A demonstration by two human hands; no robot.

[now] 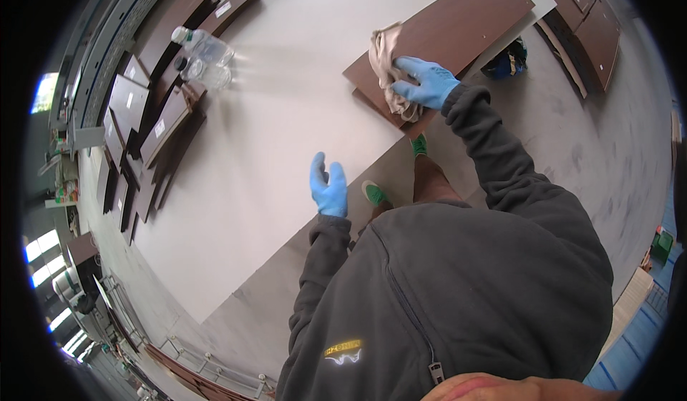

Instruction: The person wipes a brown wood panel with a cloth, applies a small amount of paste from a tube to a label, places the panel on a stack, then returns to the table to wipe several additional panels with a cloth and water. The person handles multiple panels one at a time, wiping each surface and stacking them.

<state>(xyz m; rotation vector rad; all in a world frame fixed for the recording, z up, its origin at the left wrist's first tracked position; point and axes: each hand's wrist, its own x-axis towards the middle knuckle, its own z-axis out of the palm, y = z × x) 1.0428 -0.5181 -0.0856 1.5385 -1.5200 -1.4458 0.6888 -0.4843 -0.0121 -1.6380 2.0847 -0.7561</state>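
My right hand, in a blue glove, grips a crumpled beige cloth. The cloth lies against the near left end of a dark brown board, which rests on at least one more board at the right of the white tabletop. My left hand, gloved in the same blue, hovers near the front edge of the table. Its fingers and thumb are apart, with nothing between them.
Two clear plastic bottles, one white-capped and one dark-capped, are at the table's far left. Several brown panels with labels overlap along that side. More brown panels stand at the far right. Grey floor lies below.
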